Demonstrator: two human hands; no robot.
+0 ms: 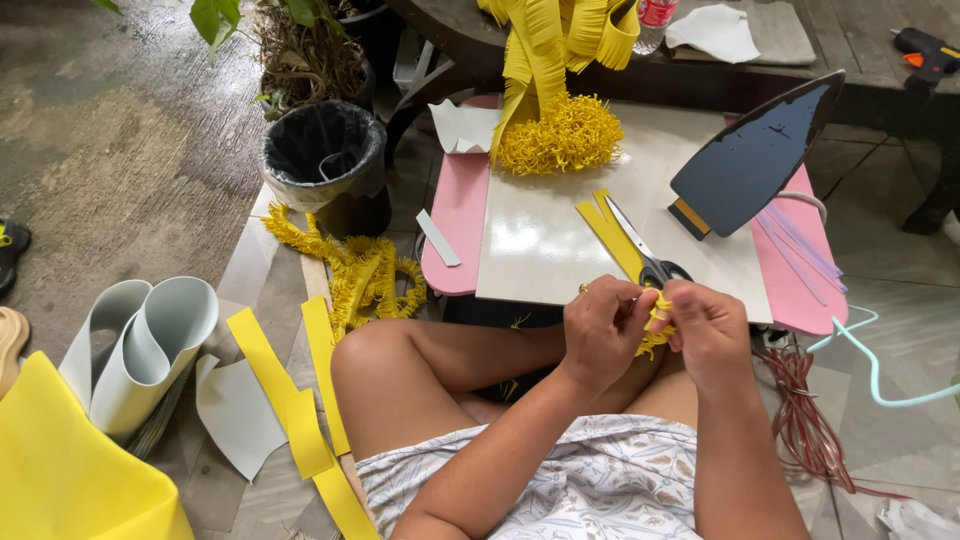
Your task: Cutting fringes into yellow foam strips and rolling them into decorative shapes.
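Roughly by size, downward:

Low pink table, just beyond the knees; carries a glossy white board.

Bright yellow foam sheet, on the floor at lower left, beside a curled grey sheet.

Black iron-shaped cut-out, lying tilted across the board's far right corner.

Black-lined waste bin, on the floor left of the table.

Heap of yellow fringe, on the far edge of the board, under hanging yellow strips.

Loose yellow fringed garland, on the floor between bin and table.

Bundle of red cords, on the floor at right.

Scissors, resting on the board's near edge, across flat yellow strips, just beyond the fingers.

Handling note, as a judgement: looks like winding or bunching a cut fringe. Best done with the uncut edge kept level, each turn laid snug on the one before, fringe tips left free and unsquashed, grip shifted in small steps so nothing springs loose. Worth keeping the work low over the lap, near the scissors.

Left hand: curled nearly closed, thumb and fingertips pinching the left side of the piece; ring on one finger.

Right hand: likewise curled narrow, fingertips closed on the right side of the same piece, knuckles toward the camera.

Yellow fringed piece: small, held between both hands, above the lap, just in front of the table's near edge; mostly hidden by the fingers, shape hard to tell.
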